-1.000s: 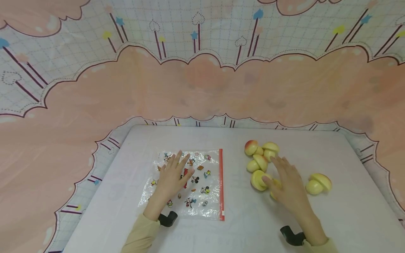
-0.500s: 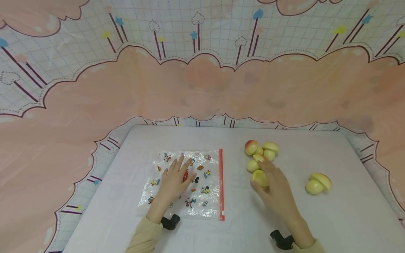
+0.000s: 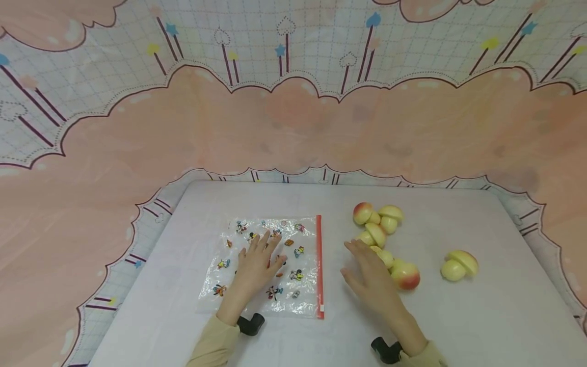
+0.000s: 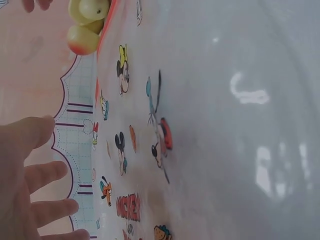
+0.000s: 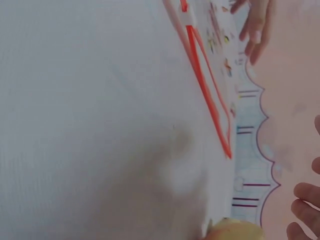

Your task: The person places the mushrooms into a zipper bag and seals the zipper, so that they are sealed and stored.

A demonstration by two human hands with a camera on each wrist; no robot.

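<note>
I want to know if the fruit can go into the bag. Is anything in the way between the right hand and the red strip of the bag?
Nothing visible. The right hand hovers over bare table beside the bag, whose red strip faces it. The left hand rests on the bag, clear of that edge.

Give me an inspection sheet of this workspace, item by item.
Surface: white table, flat, covered by a plain cloth.
Job's things: clear zip bag with cartoon prints and a red seal strip, lying flat; toy fruit halves clustered right of it, one pair apart.
Clutter: nothing seen.
Hands: left hand rests flat on the bag, fingers straight; right hand open, beside the fruit, holding nothing.
Cables: nothing seen.
Surroundings: pink and grid-patterned backdrop cloth behind the table.
</note>
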